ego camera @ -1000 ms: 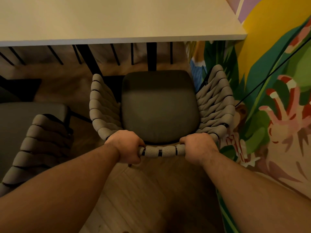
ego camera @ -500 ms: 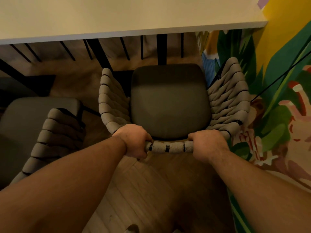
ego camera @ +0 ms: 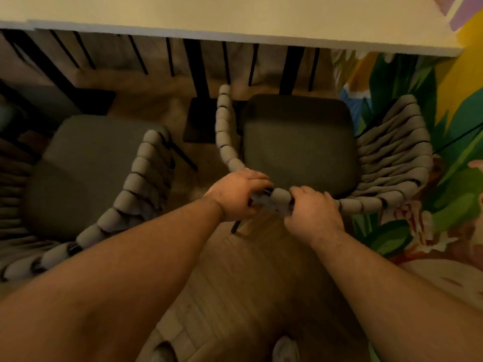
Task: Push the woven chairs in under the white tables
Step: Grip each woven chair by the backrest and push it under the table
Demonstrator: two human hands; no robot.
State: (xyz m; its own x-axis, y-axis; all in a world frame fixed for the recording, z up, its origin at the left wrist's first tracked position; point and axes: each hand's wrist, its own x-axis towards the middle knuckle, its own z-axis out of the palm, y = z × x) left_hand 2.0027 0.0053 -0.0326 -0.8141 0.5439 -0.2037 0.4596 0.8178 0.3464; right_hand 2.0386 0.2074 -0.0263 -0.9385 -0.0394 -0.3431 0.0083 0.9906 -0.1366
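— Both hands on the chair?
— Yes. The left hand (ego camera: 240, 197) and the right hand (ego camera: 312, 212) each have their fingers curled over the top rail (ego camera: 281, 197) of the woven chair (ego camera: 298, 142). They sit close together near the rail's left end, with one wrapped segment of the weave showing between them.
— And where is the chair?
— It faces the white tabletop (ego camera: 235, 14). The whole dark seat cushion shows on the near side of the tabletop's edge, so the chair is not under it yet. Black table legs (ego camera: 198, 69) stand just beyond the front of the seat.
— What is on either side of it?
— On the right, its woven arm lies just beside the painted leaf mural (ego camera: 444, 126). I cannot tell whether they touch. On the left stands a second chair (ego camera: 78, 165) of the same kind, also out from under the tabletop, with a strip of floor (ego camera: 248, 283) between the two.
— Anything else?
— Both forearms reach in from the bottom of the view over wooden planks. Something blurred lies at the bottom edge.
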